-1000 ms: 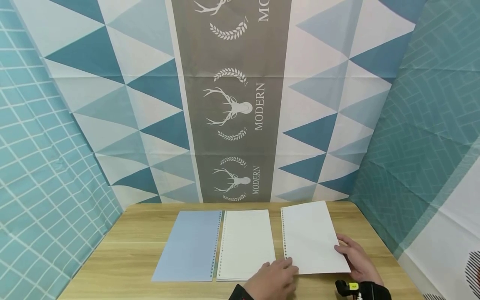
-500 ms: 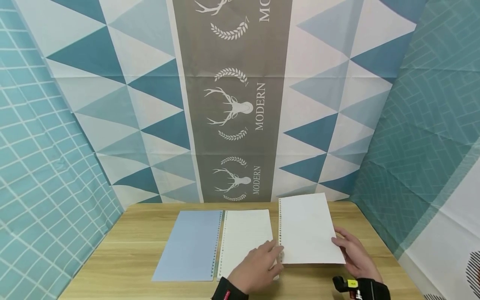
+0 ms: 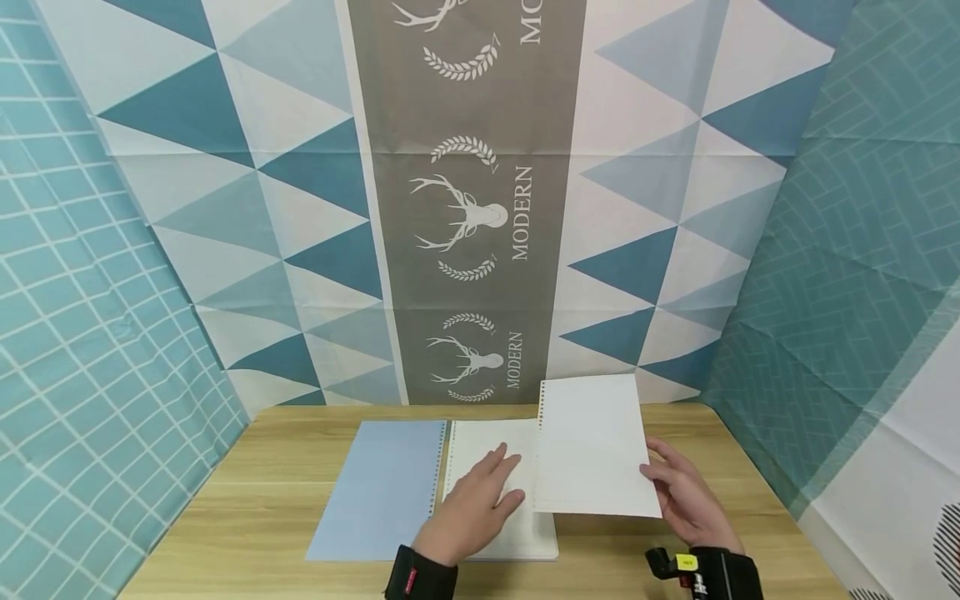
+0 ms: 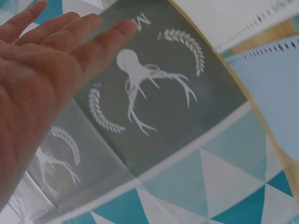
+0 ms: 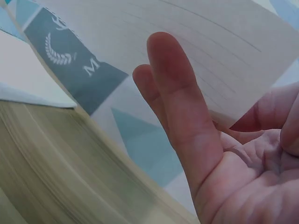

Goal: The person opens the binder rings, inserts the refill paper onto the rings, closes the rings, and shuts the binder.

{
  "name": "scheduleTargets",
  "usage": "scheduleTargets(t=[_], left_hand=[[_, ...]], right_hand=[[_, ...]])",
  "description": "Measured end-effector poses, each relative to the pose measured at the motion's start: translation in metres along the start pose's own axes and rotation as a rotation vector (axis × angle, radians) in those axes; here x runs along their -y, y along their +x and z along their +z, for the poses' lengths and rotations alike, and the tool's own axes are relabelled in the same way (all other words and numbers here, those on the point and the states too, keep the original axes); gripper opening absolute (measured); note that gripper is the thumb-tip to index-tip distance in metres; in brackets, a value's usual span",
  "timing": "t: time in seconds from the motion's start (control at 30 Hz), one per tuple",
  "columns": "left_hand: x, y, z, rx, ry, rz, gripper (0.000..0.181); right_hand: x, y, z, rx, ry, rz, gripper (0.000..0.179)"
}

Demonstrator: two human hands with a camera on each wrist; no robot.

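Note:
My right hand (image 3: 690, 500) pinches the right edge of a white loose-leaf sheet (image 3: 592, 450), which has a row of punched holes down its left side. The sheet is raised and overlaps the right part of a white loose-leaf paper stack (image 3: 517, 537). Printed lines show on the sheet's underside in the right wrist view, where thumb and fingers (image 5: 175, 88) meet at its corner. Over the stack, my left hand (image 3: 472, 504) has its fingers extended and holds nothing; whether it touches the paper I cannot tell. Left of the stack lies a light blue punched cover (image 3: 375, 492).
Everything lies on a wooden table (image 3: 247, 500). A patterned cloth wall (image 3: 465, 275) rises directly behind its back edge, and tiled cloth hangs on the left. Black bands with cameras are on both wrists, the right band (image 3: 723, 575) near the table's front.
The sheet has risen and moved left over the stack, still in my right hand. My left hand has left the sheet's lower left corner and moved left over the stack.

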State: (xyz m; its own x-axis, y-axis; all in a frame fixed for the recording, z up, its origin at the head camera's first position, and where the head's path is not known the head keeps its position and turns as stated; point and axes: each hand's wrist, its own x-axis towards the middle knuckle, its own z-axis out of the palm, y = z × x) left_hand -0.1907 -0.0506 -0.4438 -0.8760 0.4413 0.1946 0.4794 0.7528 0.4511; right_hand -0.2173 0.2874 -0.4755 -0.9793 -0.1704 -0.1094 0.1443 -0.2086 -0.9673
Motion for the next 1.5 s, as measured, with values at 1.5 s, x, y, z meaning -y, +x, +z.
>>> scheduleTargets(t=[1.5], left_hand=[[0.074,-0.025,-0.027,-0.053,-0.226,-0.333,0.054]], right_hand=[[-0.049,0.033,0.119,0.261,0.047,0.014,0.072]])
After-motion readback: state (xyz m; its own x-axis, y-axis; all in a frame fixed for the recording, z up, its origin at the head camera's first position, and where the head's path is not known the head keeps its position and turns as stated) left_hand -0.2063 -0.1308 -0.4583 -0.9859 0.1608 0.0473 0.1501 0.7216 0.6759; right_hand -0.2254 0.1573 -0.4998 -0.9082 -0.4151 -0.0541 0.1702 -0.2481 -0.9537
